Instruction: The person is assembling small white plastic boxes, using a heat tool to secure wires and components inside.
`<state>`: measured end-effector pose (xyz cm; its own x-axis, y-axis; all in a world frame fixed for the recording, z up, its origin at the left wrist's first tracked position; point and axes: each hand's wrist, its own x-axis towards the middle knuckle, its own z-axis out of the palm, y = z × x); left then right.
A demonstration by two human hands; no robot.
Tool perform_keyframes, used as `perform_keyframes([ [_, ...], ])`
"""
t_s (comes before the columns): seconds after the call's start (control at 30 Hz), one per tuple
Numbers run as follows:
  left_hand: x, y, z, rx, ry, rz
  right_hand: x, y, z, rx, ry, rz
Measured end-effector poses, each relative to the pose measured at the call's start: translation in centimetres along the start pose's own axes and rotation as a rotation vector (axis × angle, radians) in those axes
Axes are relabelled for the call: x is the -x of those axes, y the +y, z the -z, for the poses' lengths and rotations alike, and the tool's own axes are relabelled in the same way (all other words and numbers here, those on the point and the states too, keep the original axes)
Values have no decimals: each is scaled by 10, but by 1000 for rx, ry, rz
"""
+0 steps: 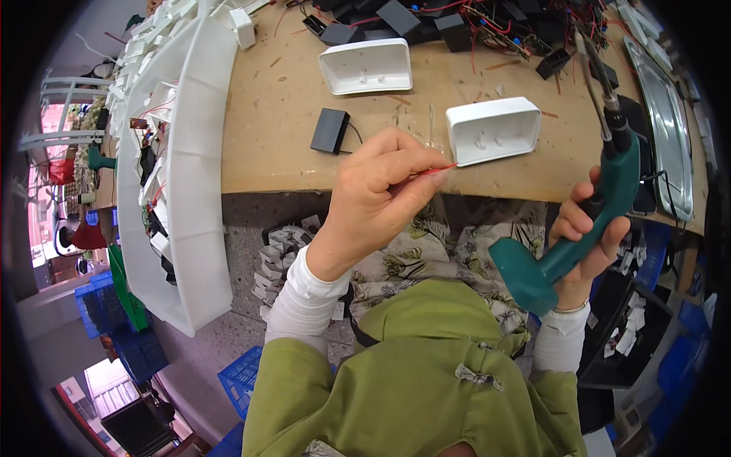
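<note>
My left hand (373, 190) is closed in a pinch on a thin red wire (441, 170), just past the table's front edge. The wire's end reaches the near corner of a white plastic shell (495, 129), which lies with its hollow toward me. In my right hand (581, 225) is a green soldering gun (621, 171), its fingers wrapped round the grip. The gun's metal tip and thin feed tube point up and away over the table. A small black box (330, 131) with a dark lead lies left of my left hand; a second white shell (365, 67) lies behind it.
Black boxes (400, 19) and tangled red wires heap along the table's (274, 152) far side. A long white bin (194, 167) with parts stands at the left. A metal tray (670, 137) lies at the right edge. Below right is a black crate (620, 358).
</note>
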<state>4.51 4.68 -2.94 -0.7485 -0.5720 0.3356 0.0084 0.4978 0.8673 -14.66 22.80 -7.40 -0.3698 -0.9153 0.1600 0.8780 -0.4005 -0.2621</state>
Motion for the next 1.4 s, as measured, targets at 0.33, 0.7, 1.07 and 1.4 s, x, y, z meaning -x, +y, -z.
perform_keyframes([
  [0.33, 6, -3, -16, -62, 17, -29, 7, 6, -4, 139, 20, 3],
  [0.7, 4, -5, -27, -606, 17, -379, 59, -17, -5, 494, 94, 141],
  [1.07, -17, -19, -43, -659, 247, -458, 99, -22, -22, 1041, 325, 146],
  [1.4, -28, -24, -52, -714, 221, -415, 82, 4, -43, 1158, 546, 63],
])
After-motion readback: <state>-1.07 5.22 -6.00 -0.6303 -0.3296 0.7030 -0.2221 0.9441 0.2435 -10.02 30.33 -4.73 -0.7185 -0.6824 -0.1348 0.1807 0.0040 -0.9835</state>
